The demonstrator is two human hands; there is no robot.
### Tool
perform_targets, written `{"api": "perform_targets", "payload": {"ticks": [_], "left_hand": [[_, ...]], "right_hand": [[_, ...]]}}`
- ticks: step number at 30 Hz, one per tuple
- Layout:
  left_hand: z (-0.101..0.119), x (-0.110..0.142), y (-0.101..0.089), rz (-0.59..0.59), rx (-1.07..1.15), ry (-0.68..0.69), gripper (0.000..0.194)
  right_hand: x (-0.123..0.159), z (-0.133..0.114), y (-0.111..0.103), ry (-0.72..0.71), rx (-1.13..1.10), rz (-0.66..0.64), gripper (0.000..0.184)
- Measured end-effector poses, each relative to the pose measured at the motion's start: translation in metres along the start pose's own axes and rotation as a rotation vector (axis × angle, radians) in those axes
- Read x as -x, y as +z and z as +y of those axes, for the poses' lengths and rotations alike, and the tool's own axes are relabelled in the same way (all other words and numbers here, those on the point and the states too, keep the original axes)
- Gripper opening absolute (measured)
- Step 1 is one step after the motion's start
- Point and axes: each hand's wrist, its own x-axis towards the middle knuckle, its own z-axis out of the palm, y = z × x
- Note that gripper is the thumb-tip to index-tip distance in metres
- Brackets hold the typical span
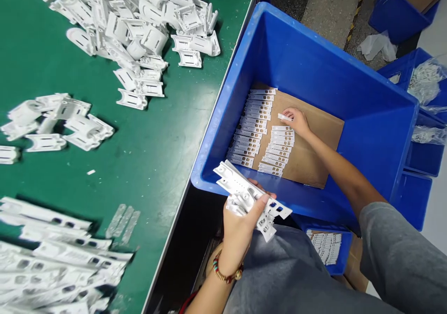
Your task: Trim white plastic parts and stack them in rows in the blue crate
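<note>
Green and smooth, our worktop (164,132) fills the left of the head view, carrying a large heap of curved white plastic shells (139,25), a smaller cluster of similar shells (66,118) and, nearest us, a spread of long white plastic strips with squarish holes (52,267). Beside its edge stands a deep blue plastic bin (314,58) with a brown cardboard sheet (314,160) on its floor. On that sheet lie two rows of flat white perforated strips, a longer row (253,123) and a shorter row (279,151). Our right hand (297,121) is inside the bin, its grip narrow, fingertips pinching a single small white strip (285,117) just beyond the far end of the shorter row. Our left hand (237,225) has its grip wrapped around a loose bundle of white plastic strips (249,193) by the bin's near rim. We judge that bundle the weak spot: its pieces point different ways, so a loosened thumb could let some slide down onto the neat rows or outside the bin. Our right fingers or wrist could also brush the shorter row and skew it, since the pieces sit so closely together.
</note>
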Motion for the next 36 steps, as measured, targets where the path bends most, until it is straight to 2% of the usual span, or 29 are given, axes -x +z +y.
{"api": "perform_targets", "payload": {"ticks": [3, 6, 8, 10, 13, 15, 16, 18, 20, 23, 26, 30, 33, 36], "left_hand": [[0.001, -0.002, 0.001, -0.007, -0.002, -0.043, 0.053], [0.006, -0.002, 0.002, -0.012, -0.004, -0.079, 0.054], [0.008, -0.001, 0.004, -0.012, -0.017, -0.085, 0.052], [0.008, -0.001, 0.004, -0.012, -0.035, -0.079, 0.050], [0.008, -0.002, 0.003, -0.026, -0.066, -0.069, 0.046], [0.007, -0.003, 0.002, -0.044, -0.099, -0.062, 0.042], [0.007, -0.004, 0.001, -0.054, -0.121, -0.059, 0.039], [0.008, -0.004, 0.000, -0.067, -0.179, -0.057, 0.034], [0.008, -0.004, 0.000, -0.057, -0.242, -0.045, 0.031], [0.011, -0.004, 0.002, -0.022, -0.250, -0.057, 0.034], [0.016, -0.003, 0.006, -0.012, -0.176, -0.101, 0.042], [0.018, -0.002, 0.007, -0.002, -0.105, -0.111, 0.048], [0.014, 0.000, 0.004, 0.010, -0.128, -0.098, 0.046], [0.011, 0.000, 0.003, 0.013, -0.126, -0.102, 0.047]], "right_hand": [[-0.014, 0.009, 0.008, -0.074, 0.197, -0.156, 0.014], [-0.021, 0.006, 0.010, -0.063, 0.241, -0.249, 0.014], [-0.023, 0.001, 0.008, -0.063, 0.230, -0.280, 0.016], [-0.022, -0.010, 0.005, -0.095, 0.203, -0.249, 0.017], [0.000, -0.046, 0.004, -0.165, 0.152, -0.121, 0.017], [0.031, -0.084, 0.005, -0.229, 0.077, -0.113, 0.017], [0.049, -0.105, 0.005, -0.298, -0.043, -0.149, 0.024], [0.087, -0.145, 0.005, -0.410, -0.393, -0.403, 0.034], [0.116, -0.174, 0.003, -0.274, -0.601, -0.540, 0.028], [0.137, -0.191, -0.002, 0.050, -0.791, -0.585, 0.031], [0.143, -0.190, -0.004, 0.229, -0.979, -0.579, 0.035], [0.133, -0.176, -0.006, 0.264, -1.084, -0.474, 0.035], [0.094, -0.137, -0.013, 0.134, -0.959, -0.204, 0.032], [0.032, -0.071, -0.021, -0.044, -0.615, 0.128, 0.029]]}}
